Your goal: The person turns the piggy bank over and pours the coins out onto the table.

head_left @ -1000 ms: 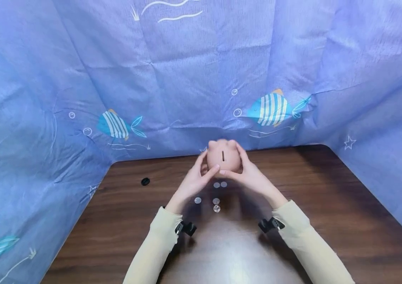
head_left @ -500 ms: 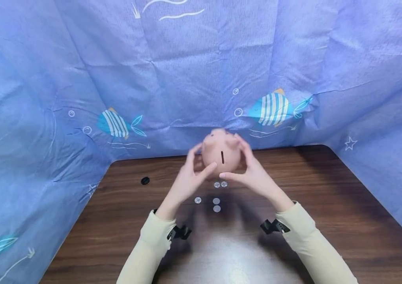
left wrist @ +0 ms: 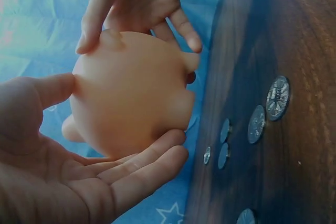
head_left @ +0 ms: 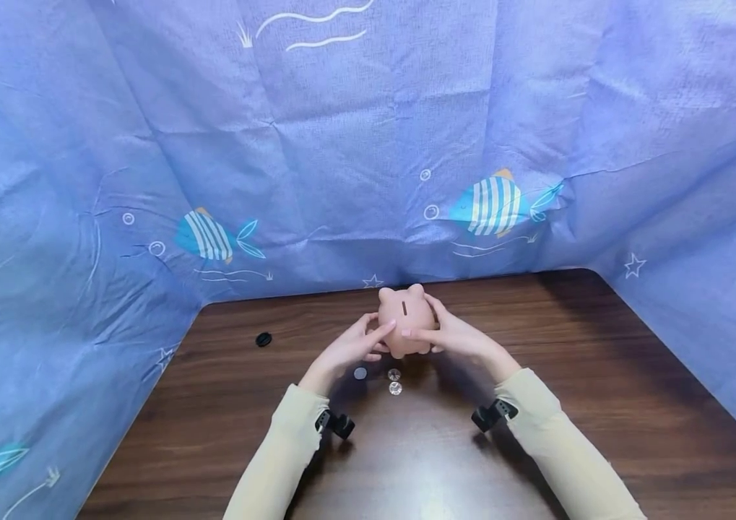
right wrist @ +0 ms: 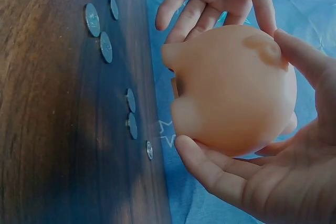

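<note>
A pink piggy bank (head_left: 414, 334), with a coin slot (head_left: 405, 308) in its back, is held just above the table between both hands. My left hand (head_left: 349, 347) grips its left side, thumb on the upper body and fingers below. On the opposite side, my right hand (head_left: 466, 338) holds it with the thumb on top and fingertips by a foot. Several silver coins (left wrist: 277, 98) lie on the table below; a few of them are hidden behind the bank in the head view. In the right wrist view, the bank's stubby feet (right wrist: 189, 116) show apart from the tabletop.
A small black round piece (head_left: 263, 339) lies at the left on the dark wooden table (head_left: 211, 448). Blue cloth (head_left: 341, 180) printed with fish hangs along the back and both sides. Each wrist wears a black camera (head_left: 343, 426).
Both hands have lifted the piggy bank, tipping it so its face showed, then lowered it nearer me with the slot facing up. The far pair of coins is now covered in the head view.
</note>
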The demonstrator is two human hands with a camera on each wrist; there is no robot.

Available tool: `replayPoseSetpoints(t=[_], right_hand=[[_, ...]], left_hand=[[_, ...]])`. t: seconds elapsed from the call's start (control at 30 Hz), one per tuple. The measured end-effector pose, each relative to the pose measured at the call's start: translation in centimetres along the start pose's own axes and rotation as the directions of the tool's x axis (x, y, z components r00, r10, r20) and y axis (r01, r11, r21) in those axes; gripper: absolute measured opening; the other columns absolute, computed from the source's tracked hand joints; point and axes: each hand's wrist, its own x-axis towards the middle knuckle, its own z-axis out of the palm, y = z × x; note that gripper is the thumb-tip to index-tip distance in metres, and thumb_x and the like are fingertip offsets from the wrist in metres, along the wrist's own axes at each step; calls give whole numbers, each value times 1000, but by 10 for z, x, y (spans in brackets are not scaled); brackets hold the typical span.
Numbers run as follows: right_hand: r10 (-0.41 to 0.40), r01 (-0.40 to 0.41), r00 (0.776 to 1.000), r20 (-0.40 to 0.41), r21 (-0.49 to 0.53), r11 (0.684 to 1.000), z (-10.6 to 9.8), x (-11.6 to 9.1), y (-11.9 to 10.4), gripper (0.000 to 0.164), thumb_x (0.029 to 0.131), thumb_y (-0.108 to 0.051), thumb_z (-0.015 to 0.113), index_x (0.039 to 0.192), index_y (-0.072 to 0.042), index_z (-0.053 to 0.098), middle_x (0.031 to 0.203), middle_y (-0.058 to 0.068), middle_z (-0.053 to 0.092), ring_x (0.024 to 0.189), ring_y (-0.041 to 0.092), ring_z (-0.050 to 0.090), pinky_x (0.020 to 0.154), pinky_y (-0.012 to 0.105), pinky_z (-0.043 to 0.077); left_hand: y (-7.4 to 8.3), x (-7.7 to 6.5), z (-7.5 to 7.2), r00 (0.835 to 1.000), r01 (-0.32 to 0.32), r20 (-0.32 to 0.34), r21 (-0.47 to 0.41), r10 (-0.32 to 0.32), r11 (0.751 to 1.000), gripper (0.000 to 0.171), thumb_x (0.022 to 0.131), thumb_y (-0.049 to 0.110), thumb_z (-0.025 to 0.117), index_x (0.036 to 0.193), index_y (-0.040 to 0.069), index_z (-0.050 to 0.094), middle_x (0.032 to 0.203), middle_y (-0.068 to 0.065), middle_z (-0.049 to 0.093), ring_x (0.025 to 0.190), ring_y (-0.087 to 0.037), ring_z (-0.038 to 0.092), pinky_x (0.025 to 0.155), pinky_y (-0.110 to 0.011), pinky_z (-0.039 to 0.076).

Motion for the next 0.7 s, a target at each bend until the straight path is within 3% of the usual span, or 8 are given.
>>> replayPoseSetpoints(t=[0.17, 0.23, 0.3, 0.43, 0.5, 0.53, 0.6, 0.7], right_hand=[[-156, 154, 987, -25, -68, 986, -5, -22, -50, 99, 81, -28, 74, 150, -15, 4, 145, 17, 28, 110, 31, 52, 90, 48, 44], [-349, 337, 932, -100, -122, 934, -9, -34, -78, 100, 78, -21, 77, 150, -18, 8, 145, 14, 30, 116, 31, 48, 93, 49, 41], [-584, 554, 792, -177, -194, 810, -13, -44, -100, 104, 71, -12, 82, 149, -18, 13, 146, 12, 30, 122, 29, 42, 97, 47, 38], [-912, 851, 355, -206, -334, 406, -15, -55, -113, 97, 67, -17, 85, 141, -16, 21, 147, 19, 24, 127, 38, 34, 101, 49, 33], [-948, 872, 257, -187, -377, 311, -13, -56, -107, 93, 69, -25, 83, 137, -12, 22, 146, 23, 21, 129, 41, 29, 104, 51, 27], [-944, 866, 274, -183, -380, 325, -12, -56, -102, 93, 69, -27, 83, 137, -12, 22, 146, 24, 22, 129, 42, 29, 104, 53, 26], [-869, 795, 454, -200, -349, 496, -10, -55, -92, 95, 69, -26, 83, 141, -16, 22, 145, 22, 26, 129, 39, 30, 103, 55, 26], [-535, 497, 829, -162, -225, 838, -8, -43, -68, 103, 72, -28, 81, 148, -16, 13, 142, 20, 32, 122, 33, 42, 99, 53, 34]], left_hand=[[27, -11, -2, 984, -156, -65, 154, 168, 976, 76, 90, 51, 53, 146, 10, 23, 122, -14, 56, 101, -23, 60, 88, -42, 48], [52, -20, -2, 915, -342, -117, 281, 386, 897, 75, 90, 50, 54, 148, 15, 20, 128, -10, 53, 107, -19, 57, 89, -38, 47], [80, -33, -1, 759, -539, -141, 411, 636, 735, 76, 89, 47, 56, 149, 19, 18, 135, -7, 47, 114, -17, 52, 93, -35, 45], [112, -53, 2, 321, -817, -39, 494, 946, 297, 79, 86, 35, 67, 147, 12, 22, 143, -14, 35, 125, -30, 41, 98, -43, 39], [106, -54, 5, 195, -834, -13, 524, 981, 173, 79, 84, 34, 69, 145, 6, 27, 140, -19, 39, 122, -34, 44, 98, -44, 39], [98, -51, 7, 185, -822, -25, 544, 982, 169, 79, 84, 35, 69, 144, 4, 28, 137, -19, 42, 120, -33, 46, 97, -43, 40], [75, -39, 11, 295, -765, -97, 572, 951, 296, 78, 86, 40, 65, 144, 4, 28, 131, -16, 51, 112, -25, 54, 93, -36, 44], [40, -22, 16, 654, -551, -231, 507, 720, 663, 72, 88, 50, 56, 143, 8, 33, 116, -9, 62, 99, -15, 62, 86, -29, 49]])
